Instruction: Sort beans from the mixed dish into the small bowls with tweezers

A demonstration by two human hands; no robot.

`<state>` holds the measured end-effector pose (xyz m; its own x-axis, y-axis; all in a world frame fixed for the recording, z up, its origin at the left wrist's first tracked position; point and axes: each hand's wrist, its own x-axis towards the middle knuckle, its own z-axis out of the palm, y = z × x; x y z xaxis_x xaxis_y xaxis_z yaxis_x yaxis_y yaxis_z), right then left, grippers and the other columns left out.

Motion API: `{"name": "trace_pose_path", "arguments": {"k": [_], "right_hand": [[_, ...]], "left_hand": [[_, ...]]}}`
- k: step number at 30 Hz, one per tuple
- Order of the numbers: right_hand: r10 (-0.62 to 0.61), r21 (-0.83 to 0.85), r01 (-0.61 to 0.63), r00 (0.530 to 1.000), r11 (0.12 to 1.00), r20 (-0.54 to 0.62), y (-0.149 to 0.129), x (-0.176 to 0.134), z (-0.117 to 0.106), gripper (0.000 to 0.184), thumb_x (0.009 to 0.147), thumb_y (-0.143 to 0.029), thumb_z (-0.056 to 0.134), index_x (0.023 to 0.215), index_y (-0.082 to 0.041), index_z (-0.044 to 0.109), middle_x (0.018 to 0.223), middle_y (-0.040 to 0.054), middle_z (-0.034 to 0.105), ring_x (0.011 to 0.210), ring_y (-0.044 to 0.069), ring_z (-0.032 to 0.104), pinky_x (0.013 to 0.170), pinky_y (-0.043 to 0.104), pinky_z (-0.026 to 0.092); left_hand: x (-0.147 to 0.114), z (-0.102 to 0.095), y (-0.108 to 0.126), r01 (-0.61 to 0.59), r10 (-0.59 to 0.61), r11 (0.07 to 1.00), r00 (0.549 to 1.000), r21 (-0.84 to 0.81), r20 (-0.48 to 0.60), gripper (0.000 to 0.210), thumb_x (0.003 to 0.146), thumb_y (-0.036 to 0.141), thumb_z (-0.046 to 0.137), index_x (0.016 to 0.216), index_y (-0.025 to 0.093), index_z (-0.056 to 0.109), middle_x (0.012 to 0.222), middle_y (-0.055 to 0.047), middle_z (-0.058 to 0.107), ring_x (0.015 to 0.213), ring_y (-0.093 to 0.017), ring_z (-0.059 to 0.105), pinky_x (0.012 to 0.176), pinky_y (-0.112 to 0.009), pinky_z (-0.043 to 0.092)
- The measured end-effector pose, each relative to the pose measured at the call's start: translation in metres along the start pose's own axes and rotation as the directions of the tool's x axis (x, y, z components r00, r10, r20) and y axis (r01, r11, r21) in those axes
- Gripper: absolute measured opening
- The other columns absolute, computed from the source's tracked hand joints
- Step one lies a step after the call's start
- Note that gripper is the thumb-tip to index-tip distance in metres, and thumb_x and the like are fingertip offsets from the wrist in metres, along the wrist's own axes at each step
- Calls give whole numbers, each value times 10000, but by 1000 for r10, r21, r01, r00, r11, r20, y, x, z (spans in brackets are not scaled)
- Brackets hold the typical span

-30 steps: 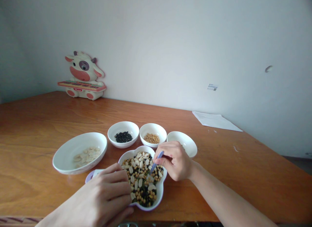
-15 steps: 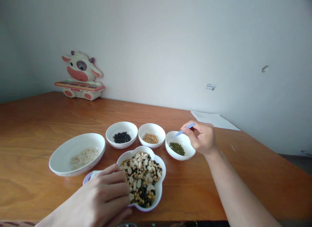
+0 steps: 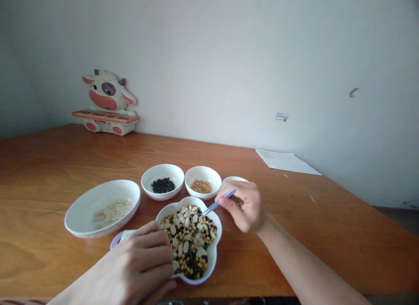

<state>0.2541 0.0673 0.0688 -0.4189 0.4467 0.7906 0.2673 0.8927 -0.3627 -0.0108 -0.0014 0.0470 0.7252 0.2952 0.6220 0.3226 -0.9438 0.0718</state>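
Observation:
My right hand point(image 3: 242, 206) pinches light-blue tweezers point(image 3: 219, 202), their tips over the back right rim of a white flower-shaped bowl point(image 3: 214, 257). Whether anything sits between the tips is too small to tell. Mixed peanuts point(image 3: 186, 247), black beans, yellow soybeans and green mung beans fill that bowl. My left hand point(image 3: 144, 257) is curled against its left side, gripping the edge; the fingertips are partly hidden. Behind my right hand, a small white bowl point(image 3: 234, 179) with mung beans point(image 3: 237, 200) is mostly covered.
Left of the flower-shaped bowl stands a larger oval bowl point(image 3: 78, 209) of peanuts. Behind it are a bowl point(image 3: 149, 176) of black beans and a bowl point(image 3: 214, 178) of soybeans. A toy cow keyboard point(image 3: 106, 104) and white paper point(image 3: 288, 161) lie toward the wall.
My right hand has moved left and toward me with the tweezers, from above the mung bean bowl to the flower-shaped bowl's rim. My left hand stays put.

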Motion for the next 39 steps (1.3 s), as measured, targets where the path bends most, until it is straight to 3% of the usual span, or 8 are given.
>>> {"name": "trace_pose_path", "arguments": {"k": [6,28,34,39], "right_hand": [[-30,111,15,990,994,135,-3,-3,21,165,901,-151,560,755,-172,634,684,79,722,587,174,649,582,275,487],[19,77,-35,979,996,204,-1,-6,25,181,888,-161,570,716,-166,625,641,65,697,549,171,630,552,263,452],[19,90,-33,989,995,150,-4,-3,21,197,906,-166,564,729,-165,650,658,60,709,563,157,631,564,257,463],[55,-24,-55,998,998,-4,2,3,-6,202,921,-210,577,744,-176,669,653,35,696,556,149,609,549,259,452]], "left_hand": [[-5,1,0,48,-42,996,995,-80,85,244,976,87,423,869,208,606,698,-22,602,704,-184,584,740,-331,491],[-6,2,-2,28,-22,997,997,-78,72,217,967,83,444,883,203,604,692,-17,597,702,-186,590,723,-328,468],[-7,3,-2,27,-20,997,996,-78,84,218,967,83,436,902,202,607,697,-19,602,703,-187,592,726,-331,473],[-7,2,-2,22,-15,997,996,-79,83,204,957,79,450,911,207,601,703,-21,600,708,-188,597,724,-327,469]]}}
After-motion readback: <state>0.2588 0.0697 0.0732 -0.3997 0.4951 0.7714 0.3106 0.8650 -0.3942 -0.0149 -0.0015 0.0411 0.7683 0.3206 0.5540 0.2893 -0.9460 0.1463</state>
